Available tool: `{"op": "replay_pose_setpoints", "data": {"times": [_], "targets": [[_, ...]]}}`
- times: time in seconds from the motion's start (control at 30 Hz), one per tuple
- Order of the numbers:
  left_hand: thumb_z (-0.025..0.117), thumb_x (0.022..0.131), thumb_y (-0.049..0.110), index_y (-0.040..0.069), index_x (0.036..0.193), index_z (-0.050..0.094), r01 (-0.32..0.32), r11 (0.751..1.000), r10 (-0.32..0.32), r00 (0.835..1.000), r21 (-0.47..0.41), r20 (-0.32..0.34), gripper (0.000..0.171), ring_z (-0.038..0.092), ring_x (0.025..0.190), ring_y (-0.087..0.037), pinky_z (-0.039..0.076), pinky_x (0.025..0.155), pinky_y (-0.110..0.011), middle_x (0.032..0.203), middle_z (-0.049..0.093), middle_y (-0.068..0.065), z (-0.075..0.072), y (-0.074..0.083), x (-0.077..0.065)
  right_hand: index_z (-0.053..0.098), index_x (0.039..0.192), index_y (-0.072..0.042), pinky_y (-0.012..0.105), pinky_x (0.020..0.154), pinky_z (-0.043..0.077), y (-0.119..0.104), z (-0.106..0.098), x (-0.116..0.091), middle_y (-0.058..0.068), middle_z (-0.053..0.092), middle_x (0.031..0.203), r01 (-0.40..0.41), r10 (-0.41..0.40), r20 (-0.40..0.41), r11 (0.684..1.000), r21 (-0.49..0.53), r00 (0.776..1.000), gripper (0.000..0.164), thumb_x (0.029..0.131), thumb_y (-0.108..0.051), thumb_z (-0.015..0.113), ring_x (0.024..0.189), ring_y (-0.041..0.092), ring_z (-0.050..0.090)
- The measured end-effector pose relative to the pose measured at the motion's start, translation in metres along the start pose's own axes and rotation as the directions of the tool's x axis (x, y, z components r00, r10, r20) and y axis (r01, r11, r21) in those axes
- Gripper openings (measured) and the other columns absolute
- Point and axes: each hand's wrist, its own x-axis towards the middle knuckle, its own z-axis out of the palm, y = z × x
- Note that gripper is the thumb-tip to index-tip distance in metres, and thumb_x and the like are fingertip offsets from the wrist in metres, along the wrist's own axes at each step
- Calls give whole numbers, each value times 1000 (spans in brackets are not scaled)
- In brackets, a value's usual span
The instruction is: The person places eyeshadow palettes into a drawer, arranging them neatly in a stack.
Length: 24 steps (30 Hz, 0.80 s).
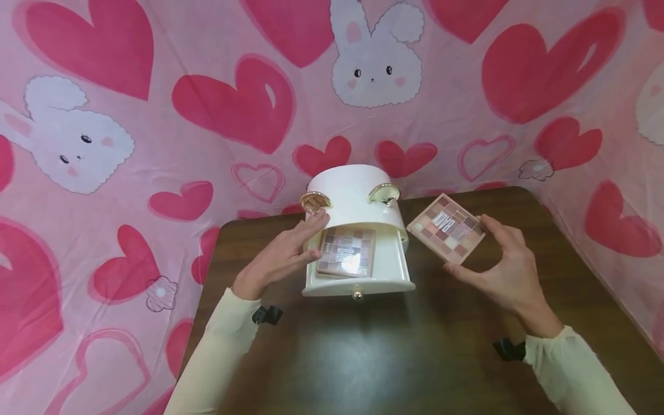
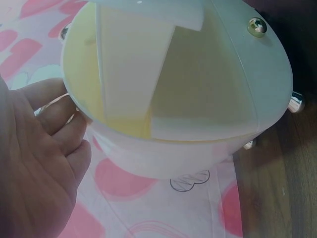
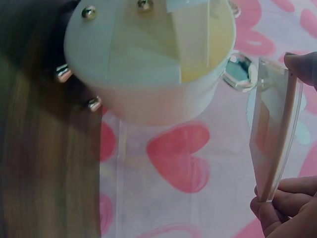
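A white makeup organizer [image 1: 350,193] stands at the back of the table, its lower drawer [image 1: 390,259] pulled out. Inside that drawer, on the left, lies an eyeshadow palette [image 1: 346,252] with a clear lid. My right hand [image 1: 510,282] pinches a second eyeshadow palette [image 1: 445,229] by its edges, thumb and fingers at opposite sides, to the right of the organizer. The left hand [image 1: 282,253] reaches to the organizer's left side, fingers extended right at the gold-rimmed left handle [image 1: 315,200]. In the left wrist view its fingertips [image 2: 52,91] meet the organizer's edge.
The dark wooden table [image 1: 353,357] stretches in front of the organizer. A pink cloth [image 1: 207,144] with hearts and rabbits hangs close behind and on both sides. On the organizer's right is another gold-rimmed handle [image 1: 384,193]; a round knob [image 1: 357,293] sits on the drawer front.
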Motion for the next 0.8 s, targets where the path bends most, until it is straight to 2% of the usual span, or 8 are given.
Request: {"op": "replay_pose_setpoints", "data": {"times": [0.13,0.4,0.6,0.8], "targets": [[45,98,65,14,160,29,-14,1000,14,1000,-1,-7,81,26,149,-19,20,120,-51,164,24,-3,1,0,-1,46,149,-5,74,93,38,-10,1,-1,21,49,143,22,-23,39,1000,18,999,107,59,-22,99,123,41,41],[35,94,76,15,160,27,-6,1000,6,1000,13,0,90,25,149,-19,19,121,-49,165,23,-3,0,0,0,50,147,-10,66,90,42,-30,12,-3,13,54,135,128,-138,109,988,90,984,109,53,-24,101,119,31,45],[37,95,74,15,160,28,-6,1000,6,1000,6,3,89,26,149,-22,19,120,-51,165,23,-3,1,0,-1,49,146,-7,67,92,44,-40,25,-1,10,52,136,169,-190,203,979,116,960,103,58,-28,99,118,29,46],[42,97,68,16,160,28,-13,1000,13,1000,-1,-6,83,26,149,-22,20,120,-53,165,23,-3,1,-1,0,48,146,-9,62,91,49,-50,35,3,5,53,135,212,-250,267,963,164,931,102,60,-32,98,117,23,47]]}}
